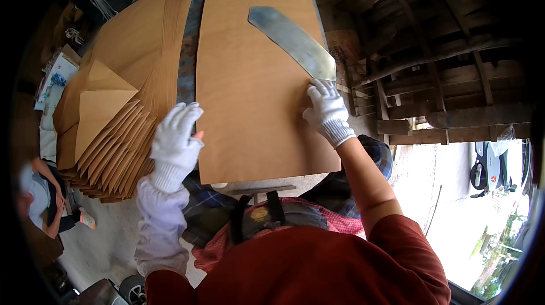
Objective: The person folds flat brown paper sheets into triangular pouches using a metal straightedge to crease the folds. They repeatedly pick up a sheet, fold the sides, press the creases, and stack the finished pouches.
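A stack of large brown kraft paper sheets (255, 129) lies on the table in front of me. On its upper right rests a flat grey metal plate (292, 41), long with angled ends, set at a slant. My right hand (329, 111), in a white knit glove, is on the paper with its fingertips at the plate's near end; the fingers are slightly bent and apart, gripping nothing visible. My left hand (177, 137), also gloved, is by the left edge of the sheets. Its fingers are stretched out and hold nothing; a bare thumb tip shows.
Left of the sheets, folded brown paper pieces (113, 129) are fanned in a tall pile. A strip of worn metal tabletop (190, 49) shows between the stacks. A seated person (48, 191) is at the far left. Wooden racking (448, 66) stands right; a scooter (493, 166) is outside.
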`<state>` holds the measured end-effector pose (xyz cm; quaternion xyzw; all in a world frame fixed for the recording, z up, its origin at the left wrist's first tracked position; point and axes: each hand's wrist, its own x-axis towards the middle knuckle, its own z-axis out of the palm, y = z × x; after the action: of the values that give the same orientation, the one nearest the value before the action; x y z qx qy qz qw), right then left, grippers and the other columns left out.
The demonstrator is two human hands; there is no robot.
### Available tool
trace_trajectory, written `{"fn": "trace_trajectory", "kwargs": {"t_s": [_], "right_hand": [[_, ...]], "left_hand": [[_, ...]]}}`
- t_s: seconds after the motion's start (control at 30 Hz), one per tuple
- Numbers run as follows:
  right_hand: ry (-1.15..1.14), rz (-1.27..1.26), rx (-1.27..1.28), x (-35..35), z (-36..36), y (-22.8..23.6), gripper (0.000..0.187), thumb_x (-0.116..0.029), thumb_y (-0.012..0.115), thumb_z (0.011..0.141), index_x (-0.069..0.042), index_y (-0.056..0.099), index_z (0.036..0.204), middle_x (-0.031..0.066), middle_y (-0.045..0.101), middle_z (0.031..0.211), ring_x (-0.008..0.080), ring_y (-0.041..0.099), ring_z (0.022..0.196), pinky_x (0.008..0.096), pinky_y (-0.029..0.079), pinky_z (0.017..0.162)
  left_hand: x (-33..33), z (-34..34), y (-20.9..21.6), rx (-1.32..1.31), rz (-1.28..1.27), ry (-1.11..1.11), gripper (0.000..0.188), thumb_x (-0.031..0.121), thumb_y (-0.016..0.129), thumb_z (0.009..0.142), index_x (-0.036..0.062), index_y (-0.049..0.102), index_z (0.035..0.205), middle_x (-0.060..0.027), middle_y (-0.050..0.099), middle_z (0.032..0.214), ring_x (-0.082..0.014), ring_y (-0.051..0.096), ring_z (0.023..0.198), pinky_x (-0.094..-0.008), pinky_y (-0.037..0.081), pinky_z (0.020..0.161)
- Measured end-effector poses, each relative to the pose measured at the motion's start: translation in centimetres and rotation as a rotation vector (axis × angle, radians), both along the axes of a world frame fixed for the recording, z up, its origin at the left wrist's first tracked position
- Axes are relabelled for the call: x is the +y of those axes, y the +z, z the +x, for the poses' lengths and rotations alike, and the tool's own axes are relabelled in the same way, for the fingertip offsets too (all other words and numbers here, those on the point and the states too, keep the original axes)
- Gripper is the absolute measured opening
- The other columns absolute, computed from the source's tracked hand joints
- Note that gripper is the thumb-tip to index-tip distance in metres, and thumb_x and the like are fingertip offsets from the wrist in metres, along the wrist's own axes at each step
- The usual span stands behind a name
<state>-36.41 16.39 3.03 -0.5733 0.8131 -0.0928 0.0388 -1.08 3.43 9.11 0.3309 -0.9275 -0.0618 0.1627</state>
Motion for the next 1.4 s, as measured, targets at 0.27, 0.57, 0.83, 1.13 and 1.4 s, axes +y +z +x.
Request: {"fn": "trace_trajectory", "kwargs": {"t_s": [0.27, 0.57, 0.83, 1.13, 1.4], "right_hand": [[-0.4, -0.022, -0.193, 5.7, -1.6, -0.6, 0.03, -0.028, 0.074, 0.082, -0.011, 0.07, 0.107, 0.018, 0.069, 0.106, 0.0388, 0.068, 0.098, 0.0489, 0.055, 0.085], [-0.414, -0.235, -0.959, 5.4, -2.6, -1.3, 0.036, -0.003, 0.063, 0.083, -0.002, 0.07, 0.118, 0.0184, 0.072, 0.108, 0.0398, 0.069, 0.095, 0.0414, 0.056, 0.087], [0.414, -0.35, 0.054, 7.3, -5.7, -3.7, 0.004, -0.015, 0.071, 0.078, -0.015, 0.071, 0.082, 0.001, 0.069, 0.091, 0.027, 0.067, 0.084, 0.0422, 0.054, 0.073], [-0.389, 0.007, -0.63, 3.0, -5.9, -2.5, 0.032, -0.03, 0.072, 0.089, -0.007, 0.076, 0.112, 0.0156, 0.077, 0.096, 0.0287, 0.073, 0.091, 0.0376, 0.054, 0.083], [-0.335, -0.124, -0.018, 3.8, -2.8, -3.7, 0.021, -0.029, 0.071, 0.088, -0.014, 0.07, 0.102, 0.0141, 0.071, 0.101, 0.0378, 0.071, 0.088, 0.0486, 0.056, 0.075]], "left_hand": [[-1.0, -2.8, -11.5, -0.071, -0.085, 0.135, 0.055, 0.02, 0.078, 0.081, 0.013, 0.059, 0.132, -0.0052, 0.051, 0.152, -0.031, 0.045, 0.141, -0.0466, 0.042, 0.109], [-2.7, -1.1, -11.5, 0.042, 0.055, -0.004, 0.046, 0.009, 0.071, 0.08, 0.0106, 0.063, 0.125, -0.006, 0.057, 0.146, -0.0325, 0.046, 0.141, -0.0464, 0.042, 0.112], [-4.1, 1.3, -5.3, -0.43, 0.323, -0.16, 0.056, 0.001, 0.066, 0.078, 0.0074, 0.061, 0.133, -0.0101, 0.042, 0.16, -0.0319, 0.033, 0.151, -0.0429, 0.037, 0.118], [-4.9, -3.2, -9.5, -0.095, 0.638, 0.753, 0.042, 0.05, 0.066, 0.096, 0.0073, 0.067, 0.093, -0.0149, 0.072, 0.086, -0.0328, 0.069, 0.077, -0.0469, 0.052, 0.068], [-3.6, -4.2, -11.7, -0.161, 0.199, 0.737, 0.035, 0.043, 0.055, 0.097, 0.0114, 0.071, 0.1, -0.0121, 0.074, 0.098, -0.0342, 0.071, 0.092, -0.0478, 0.055, 0.081]]}}
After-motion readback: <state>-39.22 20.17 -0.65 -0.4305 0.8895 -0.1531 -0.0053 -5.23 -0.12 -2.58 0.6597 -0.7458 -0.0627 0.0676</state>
